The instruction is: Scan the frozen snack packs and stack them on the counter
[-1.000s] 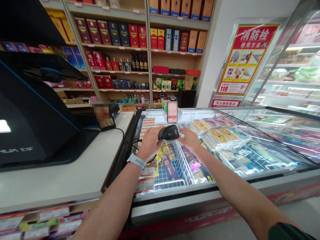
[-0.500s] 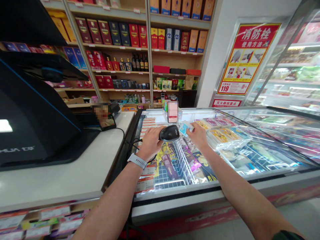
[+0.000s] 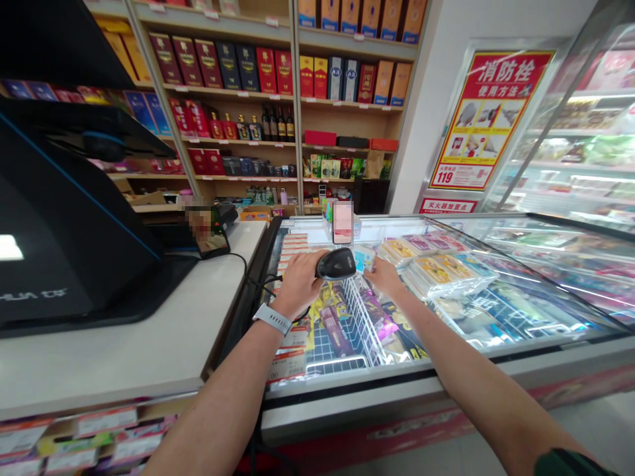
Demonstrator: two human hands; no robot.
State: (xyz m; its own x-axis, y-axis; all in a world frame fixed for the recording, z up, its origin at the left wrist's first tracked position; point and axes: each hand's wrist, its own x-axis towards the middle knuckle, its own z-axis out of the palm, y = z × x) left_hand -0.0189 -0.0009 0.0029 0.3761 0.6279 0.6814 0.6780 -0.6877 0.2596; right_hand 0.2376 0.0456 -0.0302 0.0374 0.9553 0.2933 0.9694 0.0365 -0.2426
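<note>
Wrapped round the handle of a black barcode scanner is my left hand, with a grey watch strap on its wrist. The scanner's head points right, toward a small light-blue and white packet. My right hand pinches that packet by its near right edge; its exact kind is too blurred to read. Both hands are above a glass-topped chest freezer. Beneath them, a white wire basket holds purple and yellow ice cream packs. A phone with a pinkish screen stands upright beyond the scanner.
A white counter with a large black till lies left. A small screen stands at its far end. Boxed packs are piled in the freezer's right part. Shelves of boxes and bottles line the back.
My right hand has moved slightly left with the packet, bringing it closer to the scanner and turning it more upright. My left hand and the scanner have stayed nearly still.
</note>
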